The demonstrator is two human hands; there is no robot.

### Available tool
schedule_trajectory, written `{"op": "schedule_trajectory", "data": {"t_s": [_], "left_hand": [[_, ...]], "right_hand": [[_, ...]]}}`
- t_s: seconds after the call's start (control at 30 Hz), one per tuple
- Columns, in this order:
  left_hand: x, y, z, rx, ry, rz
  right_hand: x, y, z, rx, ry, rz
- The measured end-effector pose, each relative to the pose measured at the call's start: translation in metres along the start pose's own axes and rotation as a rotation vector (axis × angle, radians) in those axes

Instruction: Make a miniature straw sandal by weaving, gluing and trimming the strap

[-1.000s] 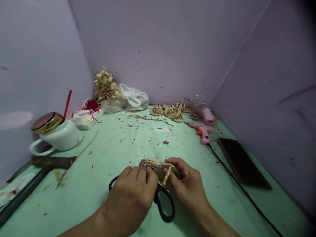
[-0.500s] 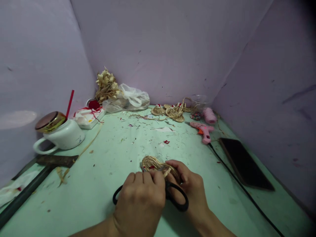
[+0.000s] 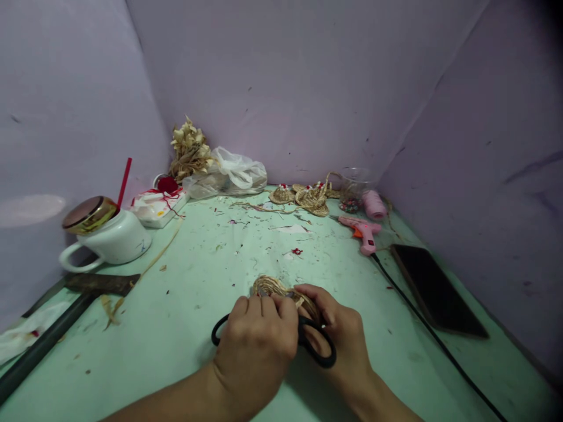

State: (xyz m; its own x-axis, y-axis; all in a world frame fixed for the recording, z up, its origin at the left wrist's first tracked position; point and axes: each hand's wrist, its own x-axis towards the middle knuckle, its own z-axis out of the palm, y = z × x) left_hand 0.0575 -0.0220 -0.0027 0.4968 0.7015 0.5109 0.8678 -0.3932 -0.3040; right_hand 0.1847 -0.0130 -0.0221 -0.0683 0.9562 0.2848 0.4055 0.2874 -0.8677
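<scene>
My left hand [image 3: 257,343] is closed in a fist over the middle of black-handled scissors [image 3: 324,361]. One handle loop sticks out on each side of that fist, and the blades are mostly hidden under it. A coiled piece of braided straw cord [image 3: 269,285] lies just beyond the knuckles. My right hand [image 3: 341,331] grips the coil's right side, thumb below and fingers curled around the edge. The right scissor loop overlaps this hand's palm. Where the blades meet the straw cannot be made out.
A pink glue gun [image 3: 363,230], its black cord and a phone [image 3: 437,290] lie right. Left are a hammer [image 3: 103,284] and a white mug [image 3: 116,240]. Straw pieces [image 3: 310,199], a pink thread spool [image 3: 373,205], a clear cup [image 3: 354,184] and a plastic bag [image 3: 240,173] line the back.
My left hand has shifted slightly right and up. The scissors' left loop has moved right, so the two loops are closer together. My right hand stays nearly in place on the straw coil.
</scene>
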Motion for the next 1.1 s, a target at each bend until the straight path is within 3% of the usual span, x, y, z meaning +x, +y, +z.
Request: {"op": "schedule_trajectory", "data": {"t_s": [0.1,0.23,0.4,0.5,0.67,0.8,0.93,1.03,1.1], "left_hand": [[0.001,-0.004,-0.001,-0.094,-0.046,-0.048],[0.007,-0.017,-0.007,-0.220,-0.247,-0.130],[0.023,-0.033,-0.023,-0.298,-0.562,-0.215],[0.031,-0.043,-0.028,-0.277,-0.604,-0.199],[0.039,-0.051,-0.027,-0.237,-0.593,-0.168],[0.033,-0.041,-0.025,-0.253,-0.542,-0.126],[0.014,-0.033,-0.029,-0.246,-0.351,-0.098],[0.003,-0.041,-0.034,-0.176,-0.164,-0.187],[-0.001,-0.047,-0.032,-0.181,-0.049,-0.202]], "right_hand": [[0.000,0.002,0.000,-0.021,0.003,0.010],[0.002,0.009,-0.001,0.017,-0.035,0.060],[0.002,0.016,0.000,-0.005,-0.062,-0.060],[0.003,0.017,-0.002,-0.016,-0.082,-0.107],[0.008,0.013,-0.004,-0.017,-0.126,-0.167],[0.009,0.013,-0.001,0.113,-0.057,0.026],[0.014,0.017,0.001,0.289,0.031,0.258],[0.022,0.021,0.000,0.350,0.172,0.407],[0.025,0.020,0.001,0.411,0.164,0.402]]}}
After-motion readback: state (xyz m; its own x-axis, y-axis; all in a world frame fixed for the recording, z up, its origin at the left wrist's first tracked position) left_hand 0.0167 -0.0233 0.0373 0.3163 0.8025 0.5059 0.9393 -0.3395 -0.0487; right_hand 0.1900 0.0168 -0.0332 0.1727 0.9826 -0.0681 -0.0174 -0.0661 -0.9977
